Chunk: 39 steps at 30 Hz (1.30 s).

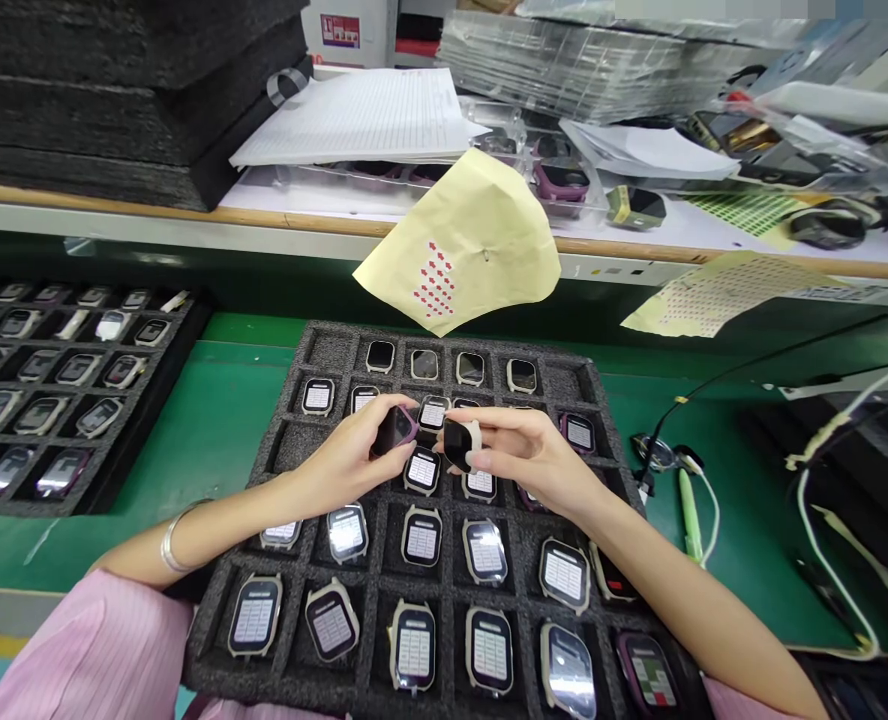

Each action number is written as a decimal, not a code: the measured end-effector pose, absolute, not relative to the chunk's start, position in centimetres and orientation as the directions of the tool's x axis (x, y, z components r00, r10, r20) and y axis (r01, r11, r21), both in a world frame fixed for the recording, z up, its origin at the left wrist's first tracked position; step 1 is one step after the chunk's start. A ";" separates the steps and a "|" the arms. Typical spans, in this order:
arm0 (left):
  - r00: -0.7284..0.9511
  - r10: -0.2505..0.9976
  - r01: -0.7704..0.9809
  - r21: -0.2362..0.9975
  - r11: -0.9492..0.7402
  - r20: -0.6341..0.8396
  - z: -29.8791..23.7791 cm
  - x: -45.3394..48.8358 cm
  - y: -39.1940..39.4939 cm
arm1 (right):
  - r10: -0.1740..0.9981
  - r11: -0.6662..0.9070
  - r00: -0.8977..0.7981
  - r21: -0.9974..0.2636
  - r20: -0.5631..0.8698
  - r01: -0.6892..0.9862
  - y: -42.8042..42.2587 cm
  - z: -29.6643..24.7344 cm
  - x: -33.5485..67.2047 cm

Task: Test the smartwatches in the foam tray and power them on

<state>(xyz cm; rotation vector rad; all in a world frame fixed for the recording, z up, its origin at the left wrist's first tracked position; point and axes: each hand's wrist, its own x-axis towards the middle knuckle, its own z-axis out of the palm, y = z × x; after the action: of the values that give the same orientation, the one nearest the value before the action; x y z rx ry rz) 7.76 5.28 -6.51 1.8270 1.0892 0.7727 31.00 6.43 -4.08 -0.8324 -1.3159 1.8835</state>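
My left hand point(380, 440) grips a purple-framed smartwatch body point(397, 430) with a dark screen, thumb below and fingers above. Just to its right, my right hand point(515, 445) pinches a light-framed smartwatch body point(458, 444), its screen dark too. Both are held above the middle of a black foam tray point(264, 655) divided into square compartments. Many compartments hold strapless watch bodies, most with lit white screens, such as the light-framed watch point(421, 537) near the centre. A purple-framed watch point(646, 670) at the lower right shows coloured blocks. My hands hide some compartments.
Another foam tray of watches point(106, 470) lies at the left on the green table point(226, 380). A shelf edge point(294, 225) crosses behind, with yellow paper point(481, 230) hanging from it. Cables and a green pen-like tool point(690, 515) lie at the right. Black foam blocks point(106, 110) are stacked upper left.
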 end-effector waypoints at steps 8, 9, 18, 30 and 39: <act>0.343 0.920 0.001 0.979 0.204 -0.192 -6.3 8.1 5.8 | 0.808 -0.333 -0.558 -0.928 -0.188 -0.169 6.8 -4.5 31.1; 0.349 0.910 -0.054 0.965 0.258 -0.224 -6.2 8.1 5.9 | 0.798 -0.357 -0.568 -0.918 -0.203 -0.173 6.8 -4.6 31.1; 0.386 0.877 -0.277 0.871 0.406 -0.286 -6.2 8.1 5.9 | 0.826 -0.351 -0.523 -0.918 -0.210 -0.186 6.8 -5.3 31.1; 0.397 0.884 -0.226 0.907 0.356 -0.249 -6.7 8.5 5.9 | 0.837 -0.284 -0.524 -0.944 -0.159 -0.167 6.4 -5.7 31.2; 0.393 0.900 -0.115 0.961 0.253 -0.189 -7.0 8.4 5.8 | 0.860 -0.268 -0.477 -0.956 -0.181 -0.120 6.1 -5.1 30.7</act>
<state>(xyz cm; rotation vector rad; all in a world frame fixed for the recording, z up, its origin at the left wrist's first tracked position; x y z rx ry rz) 8.45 5.81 -6.99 1.0870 0.9096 0.8380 30.74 6.13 -5.07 -0.9696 -1.2816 1.8215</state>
